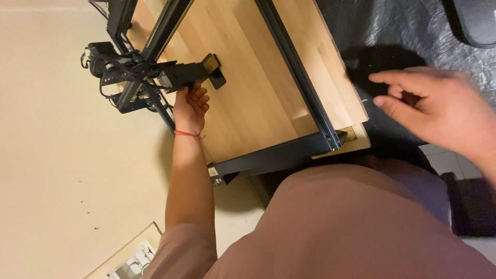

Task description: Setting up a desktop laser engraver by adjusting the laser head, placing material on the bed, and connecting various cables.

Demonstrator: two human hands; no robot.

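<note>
While the blurred right hand hovers, the left hand half hides the black carriage.

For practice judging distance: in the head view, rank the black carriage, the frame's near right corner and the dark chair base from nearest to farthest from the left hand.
From the left hand:
1. Black carriage, gripped by it, upper left.
2. Frame's near right corner, to its right.
3. Dark chair base, far top right.

Frame: was black
Board: was pale wood — faintly striped grain
Wrist thread: was red
Shirt: was brown
Floor: was cream
</note>
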